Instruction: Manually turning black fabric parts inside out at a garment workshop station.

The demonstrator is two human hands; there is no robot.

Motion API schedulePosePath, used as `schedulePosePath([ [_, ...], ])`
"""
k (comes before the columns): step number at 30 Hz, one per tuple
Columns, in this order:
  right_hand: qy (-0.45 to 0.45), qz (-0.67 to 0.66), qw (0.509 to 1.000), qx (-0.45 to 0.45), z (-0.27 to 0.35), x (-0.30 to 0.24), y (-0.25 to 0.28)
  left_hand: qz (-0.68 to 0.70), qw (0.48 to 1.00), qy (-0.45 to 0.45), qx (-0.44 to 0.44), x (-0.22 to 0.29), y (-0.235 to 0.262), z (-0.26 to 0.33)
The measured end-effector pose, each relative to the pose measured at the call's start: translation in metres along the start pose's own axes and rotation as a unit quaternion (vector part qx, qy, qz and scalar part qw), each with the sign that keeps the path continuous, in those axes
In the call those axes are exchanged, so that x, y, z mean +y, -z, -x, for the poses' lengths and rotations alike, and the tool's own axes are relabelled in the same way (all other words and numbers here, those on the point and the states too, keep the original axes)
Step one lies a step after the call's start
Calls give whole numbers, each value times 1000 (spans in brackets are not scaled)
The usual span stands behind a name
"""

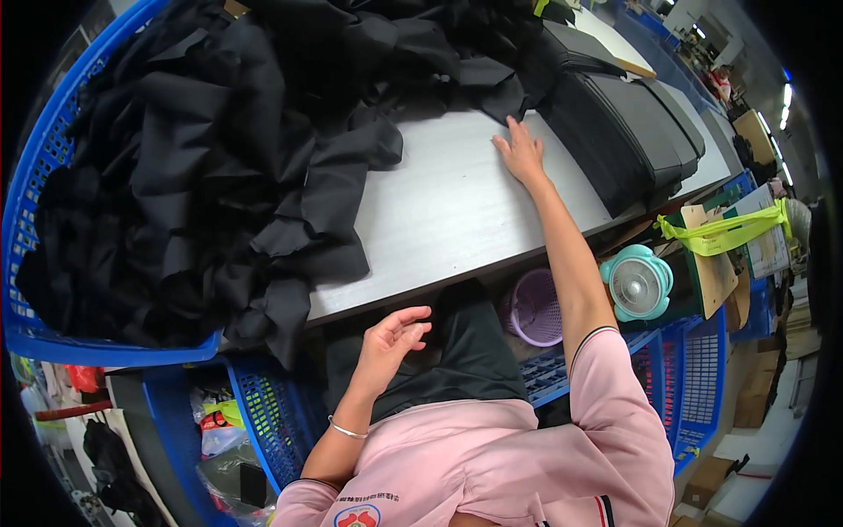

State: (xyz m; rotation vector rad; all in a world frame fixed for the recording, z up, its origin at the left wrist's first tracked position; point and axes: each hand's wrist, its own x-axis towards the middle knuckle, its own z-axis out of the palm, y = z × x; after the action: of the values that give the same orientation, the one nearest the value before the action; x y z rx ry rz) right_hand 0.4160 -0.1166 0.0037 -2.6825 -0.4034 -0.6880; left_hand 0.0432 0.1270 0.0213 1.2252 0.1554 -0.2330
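Black cloth [487, 81] lies by the splayed right hand [524, 158]; the half-curled left hand [388, 350] hovers off the open worktop's [439, 198] near edge.

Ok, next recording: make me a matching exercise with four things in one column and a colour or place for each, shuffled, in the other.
Column one
1. Left hand
2. Right hand
3. Fan
4. Round basket

Column two
A. Purple
B. Stretched out over the table, fingers at the edge of the black cloth
C. Turquoise
D. Above the lap

Right pairs: 1-D, 2-B, 3-C, 4-A
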Motion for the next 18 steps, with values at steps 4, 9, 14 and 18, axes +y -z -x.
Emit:
schedulePosePath([
  [4, 89, 80, 988, -97, 32, -41, 28, -3, 1000, -10, -25, 8, -8, -10],
  [9, 178, -11, 982, -54, 134, -123, 76, -95, 990, -106, -12, 23, -30, -41],
  [14, 179, -119, 974, -71, 205, -157, 122, -348, 873, -340, 31, 49, -59, -92],
  [18, 159, -199, 966, -48, 225, -159, 145, -466, 830, -304, 40, 28, -47, -141],
])
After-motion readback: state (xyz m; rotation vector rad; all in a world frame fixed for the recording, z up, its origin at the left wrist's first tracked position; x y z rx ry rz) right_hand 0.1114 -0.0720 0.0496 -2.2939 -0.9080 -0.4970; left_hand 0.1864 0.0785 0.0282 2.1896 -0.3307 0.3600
